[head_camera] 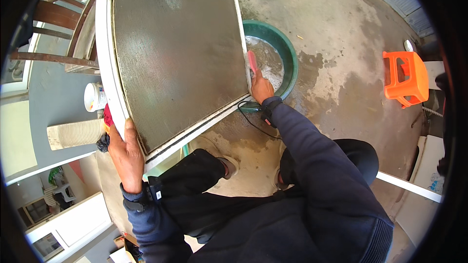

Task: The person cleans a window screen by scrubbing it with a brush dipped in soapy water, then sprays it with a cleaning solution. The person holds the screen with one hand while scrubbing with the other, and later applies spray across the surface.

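A white-framed window screen [179, 54] with dark, wet-looking mesh stands tilted before me, over the left side of a green plastic basin [291, 65]. My left hand [127, 153] grips the lower left corner of its frame, thumb on the front face. In my right hand [261, 88] is a pink brush [252, 61], held against the right edge of the frame. Its bristles are mostly hidden by the frame and my fingers. Murky, sudsy water [267, 58] lies in the basin. A black cord [252, 122] hangs by my right wrist.
An orange plastic stool [406, 78] rests on the wet concrete floor [343, 91] at the right. On the left are a brown wooden chair [58, 14], a white bucket [94, 97] and a ribbed pale board [75, 134]. My knees are below the screen.
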A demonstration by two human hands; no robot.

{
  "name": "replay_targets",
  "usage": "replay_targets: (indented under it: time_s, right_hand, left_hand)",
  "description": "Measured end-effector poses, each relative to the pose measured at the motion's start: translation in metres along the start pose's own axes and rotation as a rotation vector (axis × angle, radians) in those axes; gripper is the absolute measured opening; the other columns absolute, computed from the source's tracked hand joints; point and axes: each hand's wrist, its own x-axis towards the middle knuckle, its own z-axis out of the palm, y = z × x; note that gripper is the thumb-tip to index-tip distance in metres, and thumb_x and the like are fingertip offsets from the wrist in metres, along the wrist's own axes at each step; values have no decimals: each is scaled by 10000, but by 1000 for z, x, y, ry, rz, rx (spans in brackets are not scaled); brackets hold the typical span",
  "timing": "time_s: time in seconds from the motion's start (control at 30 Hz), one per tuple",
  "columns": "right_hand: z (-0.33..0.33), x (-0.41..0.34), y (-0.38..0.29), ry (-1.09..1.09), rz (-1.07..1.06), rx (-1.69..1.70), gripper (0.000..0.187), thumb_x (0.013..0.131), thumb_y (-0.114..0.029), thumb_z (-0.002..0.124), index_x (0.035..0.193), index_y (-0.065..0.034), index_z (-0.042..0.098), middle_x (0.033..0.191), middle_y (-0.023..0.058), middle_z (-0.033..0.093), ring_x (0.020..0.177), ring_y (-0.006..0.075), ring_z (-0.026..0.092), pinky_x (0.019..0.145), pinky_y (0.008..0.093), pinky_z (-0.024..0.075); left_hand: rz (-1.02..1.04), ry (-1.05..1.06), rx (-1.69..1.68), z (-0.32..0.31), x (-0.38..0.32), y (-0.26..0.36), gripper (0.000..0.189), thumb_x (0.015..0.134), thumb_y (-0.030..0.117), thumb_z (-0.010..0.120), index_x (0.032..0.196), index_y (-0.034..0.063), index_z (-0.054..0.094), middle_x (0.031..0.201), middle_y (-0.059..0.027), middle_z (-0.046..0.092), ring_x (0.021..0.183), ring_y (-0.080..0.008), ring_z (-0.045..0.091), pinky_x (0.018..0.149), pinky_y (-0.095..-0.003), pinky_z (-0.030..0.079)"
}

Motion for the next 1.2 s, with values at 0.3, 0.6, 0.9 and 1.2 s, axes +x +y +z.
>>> replay_targets:
  time_s: [0.3, 0.6, 0.9, 1.2]
  right_hand:
    - [-24, -6, 32, -37, 72, -100, 350, 921, -264, 475, 1120, -14, 617, 940, 305, 658, 935, 466, 632, 852, 538, 483]
    - [-59, -16, 64, -196, 434, 503, 345, 965, -286, 452, 1140, -26, 597, 782, 212, 681, 620, 291, 687, 476, 414, 507]
    - [-80, -27, 42, -322, 559, 548, 255, 923, -195, 539, 1079, 2, 580, 751, 167, 658, 519, 243, 648, 429, 348, 536]
    - [-103, -40, 28, -133, 117, -71, 336, 793, -281, 613, 849, 36, 708, 869, 277, 682, 863, 407, 678, 816, 446, 525]
  left_hand:
    - [110, 53, 21, 1, 3, -1, 361, 1000, 296, 527, 1020, -62, 570, 803, -228, 611, 722, -320, 577, 710, -407, 466]
    - [180, 62, -19, 1, 2, 6, 363, 983, 297, 549, 885, -52, 543, 649, -228, 556, 591, -374, 550, 574, -443, 426]
    - [317, 113, -67, 8, -8, 22, 342, 968, 280, 576, 951, -61, 550, 655, -259, 611, 629, -436, 629, 540, -491, 466]
    - [318, 76, -50, 18, -22, 37, 325, 954, 255, 599, 939, -56, 507, 639, -263, 602, 608, -454, 611, 522, -497, 455]
